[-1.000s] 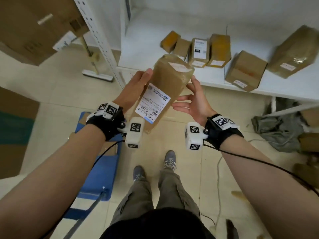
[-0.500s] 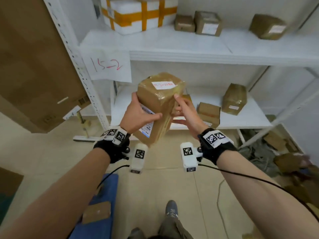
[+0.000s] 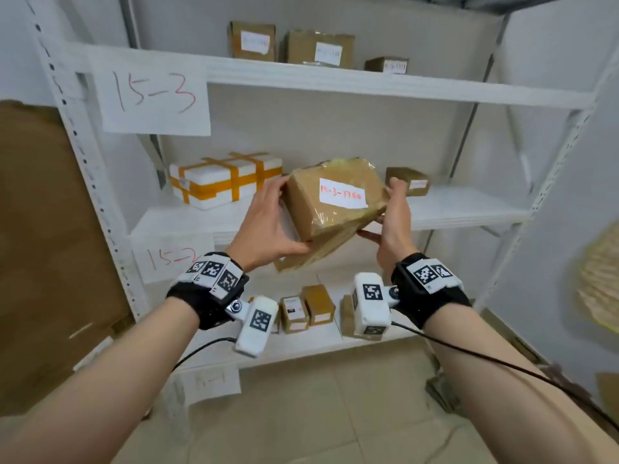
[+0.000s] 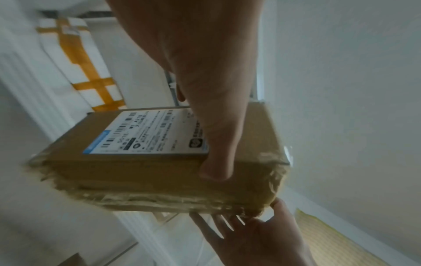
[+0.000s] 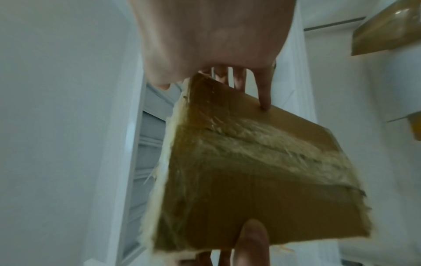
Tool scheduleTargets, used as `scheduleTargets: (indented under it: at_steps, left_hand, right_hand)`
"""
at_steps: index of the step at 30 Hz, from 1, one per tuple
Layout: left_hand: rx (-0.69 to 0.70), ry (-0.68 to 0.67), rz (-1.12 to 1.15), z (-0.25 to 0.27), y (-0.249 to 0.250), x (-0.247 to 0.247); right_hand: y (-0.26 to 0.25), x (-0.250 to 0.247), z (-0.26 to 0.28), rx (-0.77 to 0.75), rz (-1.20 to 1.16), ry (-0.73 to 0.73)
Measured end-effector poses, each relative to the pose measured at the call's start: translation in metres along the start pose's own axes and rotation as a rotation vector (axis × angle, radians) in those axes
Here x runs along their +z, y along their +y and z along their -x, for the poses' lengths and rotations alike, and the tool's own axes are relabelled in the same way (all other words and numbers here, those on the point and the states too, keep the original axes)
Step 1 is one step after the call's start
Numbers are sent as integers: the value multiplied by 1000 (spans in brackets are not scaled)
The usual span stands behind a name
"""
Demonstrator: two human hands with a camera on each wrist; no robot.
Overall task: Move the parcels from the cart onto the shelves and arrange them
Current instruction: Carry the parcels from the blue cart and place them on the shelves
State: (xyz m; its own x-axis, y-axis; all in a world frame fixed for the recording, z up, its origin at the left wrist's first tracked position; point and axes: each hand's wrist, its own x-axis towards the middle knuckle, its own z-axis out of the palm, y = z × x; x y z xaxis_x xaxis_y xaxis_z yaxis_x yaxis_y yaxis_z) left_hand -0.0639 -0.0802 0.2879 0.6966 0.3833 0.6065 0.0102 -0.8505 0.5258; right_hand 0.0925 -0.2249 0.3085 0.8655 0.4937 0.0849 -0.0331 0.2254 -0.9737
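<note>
I hold a brown taped parcel (image 3: 335,209) in both hands, tilted, in front of the middle shelf (image 3: 462,209). Its white sticker with red handwriting faces me. My left hand (image 3: 268,226) grips its left side, thumb curled over the lower edge beside the printed shipping label (image 4: 145,133). My right hand (image 3: 392,222) clamps the right corner, thumb on top and spread fingers underneath. In the left wrist view the parcel (image 4: 145,167) lies under my left hand (image 4: 205,90). In the right wrist view the parcel (image 5: 250,171) fills the middle below my right hand (image 5: 205,36). The cart is out of view.
On the middle shelf stand a white foam box with orange tape (image 3: 224,182) at the left and a small brown box (image 3: 407,180) at the right. Three parcels (image 3: 253,40) sit on the upper shelf, several small boxes (image 3: 308,306) on the lower one. A large cardboard sheet (image 3: 40,229) leans at the left.
Both hands have raised the parcel from above the floor and cart to middle-shelf height and turned it so the handwritten sticker faces me. My view has swung up to the shelves.
</note>
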Motion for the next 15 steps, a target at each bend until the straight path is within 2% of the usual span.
scheduleTargets:
  at_steps: [7, 15]
  left_hand:
    - [89, 115, -26, -77, 42, 8]
    - [235, 108, 78, -173, 94, 1]
  right_hand:
    - [-71, -15, -27, -243, -105, 154]
    - [-141, -32, -49, -499, -128, 296]
